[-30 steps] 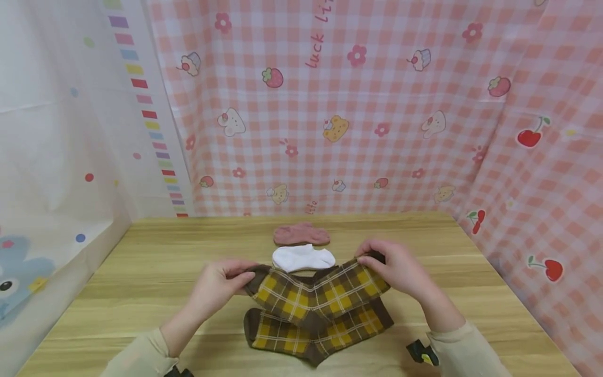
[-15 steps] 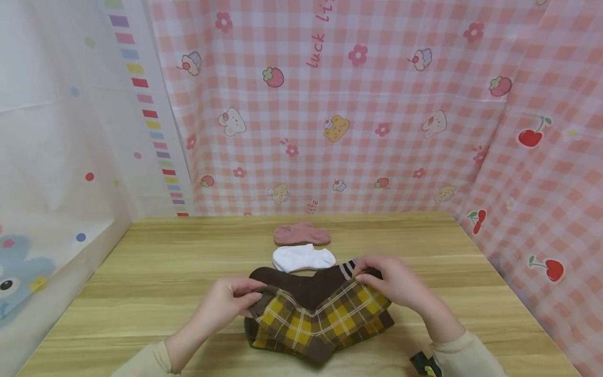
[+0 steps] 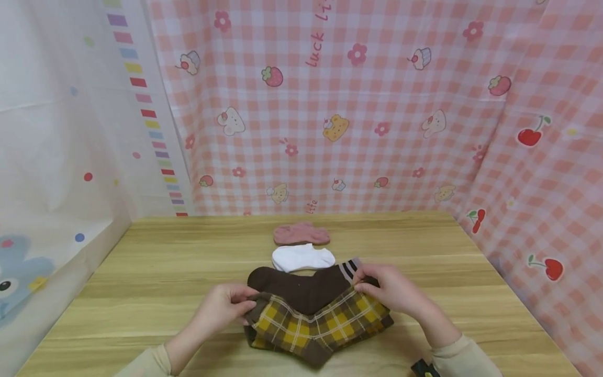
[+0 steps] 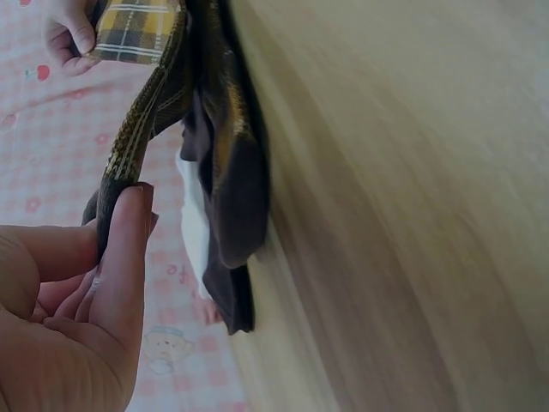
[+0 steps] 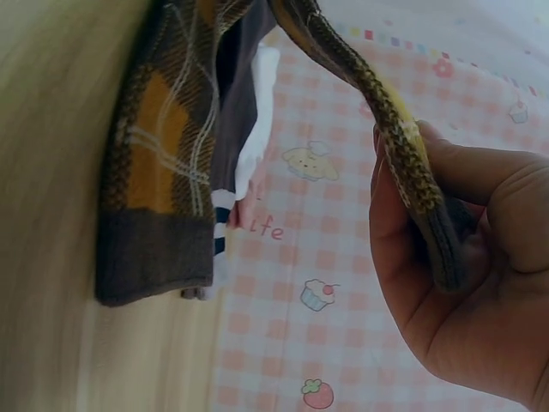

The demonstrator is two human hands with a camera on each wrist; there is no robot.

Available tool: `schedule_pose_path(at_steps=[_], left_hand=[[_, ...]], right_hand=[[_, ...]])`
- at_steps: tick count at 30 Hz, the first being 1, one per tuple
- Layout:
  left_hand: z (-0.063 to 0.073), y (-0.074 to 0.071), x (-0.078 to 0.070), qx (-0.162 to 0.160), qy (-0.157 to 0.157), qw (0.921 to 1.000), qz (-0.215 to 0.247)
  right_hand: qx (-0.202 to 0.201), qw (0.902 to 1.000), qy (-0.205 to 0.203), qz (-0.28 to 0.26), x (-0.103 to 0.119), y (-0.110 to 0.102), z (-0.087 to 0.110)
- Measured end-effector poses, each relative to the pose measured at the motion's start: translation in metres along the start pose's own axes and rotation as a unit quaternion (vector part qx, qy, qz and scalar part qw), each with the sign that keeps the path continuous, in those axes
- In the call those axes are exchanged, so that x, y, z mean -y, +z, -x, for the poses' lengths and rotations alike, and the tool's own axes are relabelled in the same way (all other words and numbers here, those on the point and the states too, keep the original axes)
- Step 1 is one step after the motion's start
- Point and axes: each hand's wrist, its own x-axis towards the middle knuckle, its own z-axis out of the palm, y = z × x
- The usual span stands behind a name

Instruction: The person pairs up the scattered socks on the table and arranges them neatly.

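Note:
My left hand [image 3: 222,308] pinches the dark toe end of a yellow-and-brown plaid sock [image 3: 294,331] between thumb and fingers. At the other end, my right hand [image 3: 388,287] grips its cuff. The sock is stretched between both hands, bent at the brown heel. A second plaid sock [image 5: 163,172] lies on the table below it, mostly covered in the head view. Both wrist views show the held ends raised off the table. Just behind lies a dark brown sock [image 3: 294,289] with a striped cuff, partly hidden by the held sock.
Farther back, a white ankle sock [image 3: 301,258] and a pink sock [image 3: 301,234] lie in line on the wooden table [image 3: 165,277]. A pink checked cloth [image 3: 395,157] hangs behind and at the right; a white one [image 3: 61,131] hangs at the left.
Both hands have lowered the held plaid sock toward the front of the table. It now covers most of the second plaid sock, and the dark brown sock has come into sight behind it.

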Motion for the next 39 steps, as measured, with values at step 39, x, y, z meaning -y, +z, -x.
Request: schedule_pose_path(at_steps=[39], left_hand=[[0.004,0.0,-0.001,-0.044,0.074,0.9199,-0.383]], right_hand=[[0.034,0.9881,0.019,0.149,-0.02,0.007,0.012]])
